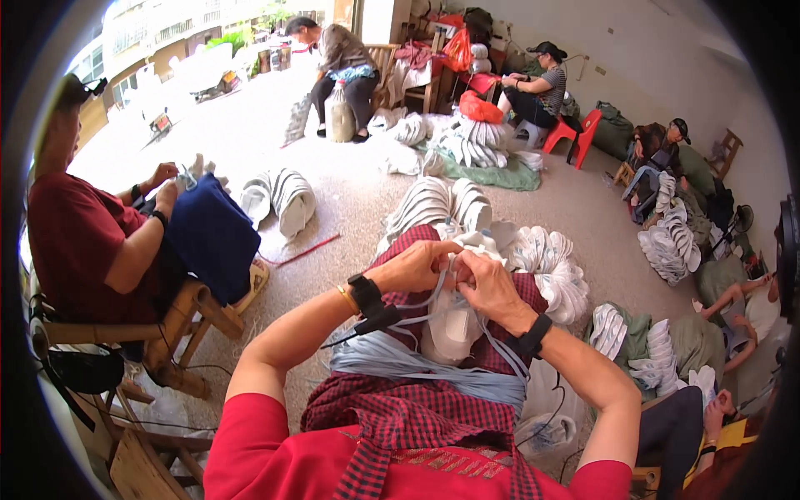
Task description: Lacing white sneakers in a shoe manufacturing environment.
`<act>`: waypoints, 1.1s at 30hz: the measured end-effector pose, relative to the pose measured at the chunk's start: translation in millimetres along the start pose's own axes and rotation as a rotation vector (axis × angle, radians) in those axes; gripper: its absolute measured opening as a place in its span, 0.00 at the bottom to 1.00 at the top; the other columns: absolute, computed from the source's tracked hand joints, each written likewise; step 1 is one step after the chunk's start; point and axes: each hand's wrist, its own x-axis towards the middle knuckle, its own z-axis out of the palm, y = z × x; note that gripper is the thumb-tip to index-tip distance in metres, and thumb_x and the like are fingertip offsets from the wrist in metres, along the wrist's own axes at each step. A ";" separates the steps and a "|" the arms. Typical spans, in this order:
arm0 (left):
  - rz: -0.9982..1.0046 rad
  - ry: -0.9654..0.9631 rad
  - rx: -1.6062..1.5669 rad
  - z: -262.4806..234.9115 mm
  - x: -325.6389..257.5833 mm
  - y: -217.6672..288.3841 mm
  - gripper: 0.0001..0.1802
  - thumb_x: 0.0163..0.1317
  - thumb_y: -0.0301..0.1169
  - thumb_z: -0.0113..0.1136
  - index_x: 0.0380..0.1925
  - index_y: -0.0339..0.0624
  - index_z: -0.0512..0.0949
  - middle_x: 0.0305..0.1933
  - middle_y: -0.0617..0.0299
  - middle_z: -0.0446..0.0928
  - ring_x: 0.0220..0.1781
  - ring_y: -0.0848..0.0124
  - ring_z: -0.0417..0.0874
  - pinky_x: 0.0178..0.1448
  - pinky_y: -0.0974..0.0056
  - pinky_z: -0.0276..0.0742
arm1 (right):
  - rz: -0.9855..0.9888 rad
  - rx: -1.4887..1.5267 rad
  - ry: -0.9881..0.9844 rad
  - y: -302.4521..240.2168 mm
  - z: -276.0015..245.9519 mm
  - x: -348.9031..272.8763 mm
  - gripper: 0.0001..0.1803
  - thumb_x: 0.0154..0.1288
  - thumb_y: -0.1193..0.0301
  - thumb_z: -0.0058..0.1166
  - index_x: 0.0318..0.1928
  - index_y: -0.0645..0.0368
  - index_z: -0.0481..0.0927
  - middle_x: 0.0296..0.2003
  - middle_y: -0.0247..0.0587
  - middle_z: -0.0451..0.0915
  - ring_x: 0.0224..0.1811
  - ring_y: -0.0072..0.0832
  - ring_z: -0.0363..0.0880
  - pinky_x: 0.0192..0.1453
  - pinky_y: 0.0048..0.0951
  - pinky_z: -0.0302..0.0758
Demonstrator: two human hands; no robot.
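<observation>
A white shoe [452,333] rests on my lap, over a red-and-black checked apron [358,400]. Above it, my left hand [421,268] pinches a pale blue-grey shoelace [436,293]. Close beside it, my right hand [490,287] has its fingers pressed together on the lace as well. The fingertips nearly meet at the shoe's upper part, so the exact eyelet is hidden. A thick bundle of loose pale blue laces [400,364] lies across my lap, below the shoe. Both wrists wear black bands.
Rows of white shoes [425,204] stand just beyond my knees, and more [554,271] sit to the right. On the left, a person in dark red [92,233] works on a bamboo chair [179,325]. Several others sit around the room among shoe piles [479,142] and green sacks.
</observation>
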 end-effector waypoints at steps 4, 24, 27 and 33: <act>0.028 0.020 -0.012 -2.8 2.6 -3.8 0.27 0.54 0.33 0.76 0.53 0.41 0.77 0.25 0.68 0.73 0.28 0.77 0.74 0.34 0.67 0.72 | -0.017 -0.048 0.048 -0.7 3.3 -0.8 0.15 0.51 0.81 0.57 0.41 0.61 0.73 0.33 0.52 0.78 0.40 0.52 0.80 0.44 0.49 0.75; 0.338 -0.008 0.080 16.4 47.8 56.6 0.11 0.62 0.30 0.65 0.41 0.35 0.85 0.38 0.54 0.82 0.38 0.66 0.83 0.40 0.63 0.78 | -0.047 -0.251 -0.024 9.6 -127.5 -53.7 0.07 0.53 0.83 0.47 0.35 0.65 0.68 0.31 0.50 0.72 0.39 0.49 0.74 0.47 0.43 0.71; 0.350 -0.026 0.109 26.1 48.4 66.7 0.12 0.60 0.30 0.67 0.40 0.34 0.85 0.35 0.56 0.83 0.35 0.66 0.84 0.37 0.64 0.79 | 0.049 -0.174 0.000 10.5 -131.2 -55.8 0.08 0.54 0.83 0.48 0.35 0.65 0.68 0.30 0.50 0.73 0.38 0.48 0.75 0.45 0.43 0.72; -0.188 -0.010 -0.125 17.7 37.3 76.3 0.10 0.68 0.26 0.53 0.47 0.35 0.75 0.25 0.58 0.81 0.24 0.76 0.82 0.26 0.68 0.78 | 0.179 0.085 -0.130 11.3 -103.5 -47.4 0.20 0.62 0.71 0.60 0.52 0.64 0.73 0.34 0.53 0.82 0.40 0.45 0.83 0.47 0.40 0.77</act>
